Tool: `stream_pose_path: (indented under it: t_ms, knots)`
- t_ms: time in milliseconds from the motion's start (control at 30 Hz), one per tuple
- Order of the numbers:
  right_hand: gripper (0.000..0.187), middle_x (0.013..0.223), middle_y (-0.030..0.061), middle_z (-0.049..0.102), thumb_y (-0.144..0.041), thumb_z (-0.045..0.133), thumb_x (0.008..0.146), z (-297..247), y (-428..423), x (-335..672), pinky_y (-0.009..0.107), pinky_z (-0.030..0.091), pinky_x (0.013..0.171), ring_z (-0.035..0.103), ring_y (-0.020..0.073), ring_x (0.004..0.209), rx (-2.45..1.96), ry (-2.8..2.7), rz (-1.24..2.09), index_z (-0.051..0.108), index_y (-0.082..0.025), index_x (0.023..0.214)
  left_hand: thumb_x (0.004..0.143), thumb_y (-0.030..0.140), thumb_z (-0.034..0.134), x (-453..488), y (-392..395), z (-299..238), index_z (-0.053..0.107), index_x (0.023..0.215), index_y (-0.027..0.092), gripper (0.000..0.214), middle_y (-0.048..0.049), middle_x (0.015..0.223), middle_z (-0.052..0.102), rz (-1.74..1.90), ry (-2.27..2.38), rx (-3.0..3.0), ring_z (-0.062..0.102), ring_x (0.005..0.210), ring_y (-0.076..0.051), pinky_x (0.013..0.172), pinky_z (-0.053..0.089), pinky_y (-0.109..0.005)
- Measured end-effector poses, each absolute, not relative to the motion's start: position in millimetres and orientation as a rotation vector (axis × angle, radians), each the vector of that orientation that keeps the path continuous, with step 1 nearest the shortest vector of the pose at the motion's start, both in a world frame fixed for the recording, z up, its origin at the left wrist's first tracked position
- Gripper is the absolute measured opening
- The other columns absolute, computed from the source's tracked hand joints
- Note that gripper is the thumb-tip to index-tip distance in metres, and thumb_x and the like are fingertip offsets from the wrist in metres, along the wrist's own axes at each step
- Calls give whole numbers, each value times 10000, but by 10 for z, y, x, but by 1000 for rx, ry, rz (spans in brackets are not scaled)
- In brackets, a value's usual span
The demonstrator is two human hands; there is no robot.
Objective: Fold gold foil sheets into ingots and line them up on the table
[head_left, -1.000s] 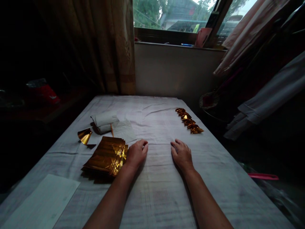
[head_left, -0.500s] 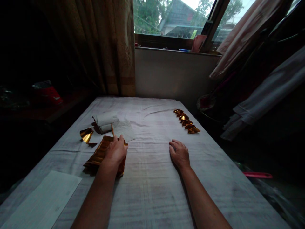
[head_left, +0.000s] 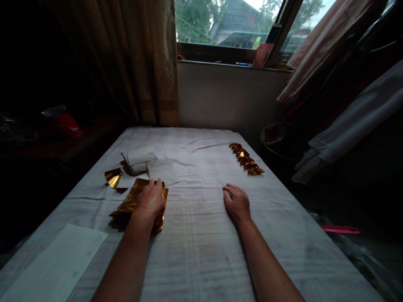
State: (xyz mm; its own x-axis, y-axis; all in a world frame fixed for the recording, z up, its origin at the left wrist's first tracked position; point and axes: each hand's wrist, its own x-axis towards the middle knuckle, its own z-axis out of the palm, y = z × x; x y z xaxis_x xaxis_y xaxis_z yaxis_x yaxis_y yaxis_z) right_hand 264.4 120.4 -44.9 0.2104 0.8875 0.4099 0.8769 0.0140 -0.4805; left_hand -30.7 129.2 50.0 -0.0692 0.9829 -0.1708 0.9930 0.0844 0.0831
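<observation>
My left hand (head_left: pixel 151 198) lies palm down on a stack of gold foil sheets (head_left: pixel 130 202) at the left of a cloth-covered table (head_left: pixel 201 251), fingers stretched over its far edge. My right hand (head_left: pixel 236 202) rests flat on the bare cloth near the middle, fingers apart and holding nothing. A row of several folded gold foil pieces (head_left: pixel 246 159) lies farther off to the right. One loose folded gold piece (head_left: pixel 113 177) sits left of the stack.
Folded white paper (head_left: pixel 138 160) and a flat white sheet (head_left: pixel 163 171) lie behind the stack. A large white sheet (head_left: pixel 53 264) lies at the near left corner. A curtain (head_left: pixel 145 63) and window stand behind; hanging cloth (head_left: pixel 352 121) is to the right.
My left hand moved left from the bare cloth onto the gold foil stack and settled there. My right hand stayed where it was.
</observation>
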Motion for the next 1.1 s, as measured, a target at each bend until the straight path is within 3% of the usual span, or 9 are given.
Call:
stream_pose_path:
  t_ms: [267,400,667,900,1100]
  knots:
    - [255,1104,61,732,-245,511,834,-469,1209,2658,393,450,941,628,231,1052,-1804,-1639,17,755,-239,907,867,137,470,-252,1290,468,494,1347,241,492,-168,1377,528,-80,2181,2003,568,1209,-337,926,476,-503]
    - [257,1095,57,735,-244,508,832,-451,1206,2655,393,457,925,633,234,1042,-1800,-1622,24,757,-249,898,880,102,422,-291,1307,437,516,1331,226,477,-168,1391,505,-54,2181,2011,562,1210,-319,904,497,-425]
    - [257,1101,74,729,-242,505,845,-437,1202,2640,405,445,962,631,237,1051,-1789,-1607,57,757,-233,894,842,105,484,-382,1343,414,505,1359,179,522,-149,1388,540,32,2143,2062,573,1216,-269,979,452,-334]
    - [254,1100,63,735,-223,511,849,-458,1212,2649,391,441,971,633,226,1051,-1792,-1616,48,760,-232,904,823,66,445,-418,1355,428,494,1403,165,591,-155,1327,636,75,2206,2006,623,1187,-270,975,462,-344]
    - [248,1113,79,731,-228,524,837,-453,1211,2645,404,450,949,637,240,1055,-1792,-1607,63,762,-218,906,824,101,464,-431,1374,493,564,1320,162,509,-163,1119,735,2,2273,1943,697,1034,-281,867,503,-346]
